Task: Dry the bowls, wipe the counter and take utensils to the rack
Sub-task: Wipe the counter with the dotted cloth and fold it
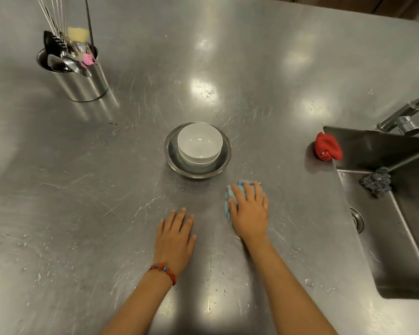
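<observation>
R hand (pixel 250 215) flat on cloth (pixel 230 193), L hand (pixel 176 234) on counter (pixel 82 189)

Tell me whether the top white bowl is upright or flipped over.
Upright: the white bowl shows its open, empty inside, nested in another white bowl within the metal bowl.

Two stacked bowls (pixel 199 141) sit in a metal basin (pixel 177 153) at the middle of the table (pixel 82 189). At ten o'clock stands the utensil holder (pixel 82 81). At three o'clock a rag (pixel 328 146) lies beside the sink (pixel 402 226), with a scouring pad (pixel 376 181) on its rim. At five o'clock the right hand (pixel 249 211) lies flat on a cloth (pixel 230 194); at six o'clock the left hand (pixel 176 233) lies on the table.
</observation>
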Tool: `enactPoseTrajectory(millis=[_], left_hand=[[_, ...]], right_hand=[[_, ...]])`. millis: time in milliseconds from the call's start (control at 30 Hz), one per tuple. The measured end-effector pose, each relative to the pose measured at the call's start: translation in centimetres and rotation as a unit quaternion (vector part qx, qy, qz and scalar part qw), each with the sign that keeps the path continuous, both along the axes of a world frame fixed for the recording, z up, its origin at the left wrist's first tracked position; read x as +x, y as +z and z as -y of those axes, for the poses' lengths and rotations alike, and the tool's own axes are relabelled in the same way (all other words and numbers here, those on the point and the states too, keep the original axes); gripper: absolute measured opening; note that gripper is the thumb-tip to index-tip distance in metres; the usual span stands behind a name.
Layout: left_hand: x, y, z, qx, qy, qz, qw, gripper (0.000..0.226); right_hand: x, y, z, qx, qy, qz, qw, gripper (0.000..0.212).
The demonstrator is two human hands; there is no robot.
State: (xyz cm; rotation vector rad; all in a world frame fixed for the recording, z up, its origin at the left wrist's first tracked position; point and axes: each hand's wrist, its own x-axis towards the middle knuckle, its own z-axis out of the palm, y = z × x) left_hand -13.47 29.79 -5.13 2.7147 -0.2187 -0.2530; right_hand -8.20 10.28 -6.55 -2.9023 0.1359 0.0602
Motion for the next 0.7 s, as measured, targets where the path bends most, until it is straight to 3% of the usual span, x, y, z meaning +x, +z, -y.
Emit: enactPoseTrajectory(millis=[267,433,567,700], left_hand=[[3.9,0.4,3.1,0.040,-0.019,-0.012,0.999,0.050],[4.2,0.4,4.6,0.037,-0.025,0.029,0.999,0.046],[4.4,0.6,5.8,0.032,-0.030,0.023,0.999,0.048],[4.3,0.4,6.6,0.069,-0.050,0.009,0.996,0.037]], right_hand=[[9.1,0.5,2.5,0.000,-0.045,-0.011,0.999,0.043],[3.7,-0.1,0.5,-0.005,0.070,0.047,0.996,0.040],[5.9,-0.7,2.6,0.003,0.111,0.036,0.993,0.041],[11.9,-0.3,7.0,-0.011,0.041,0.023,0.999,0.040]])
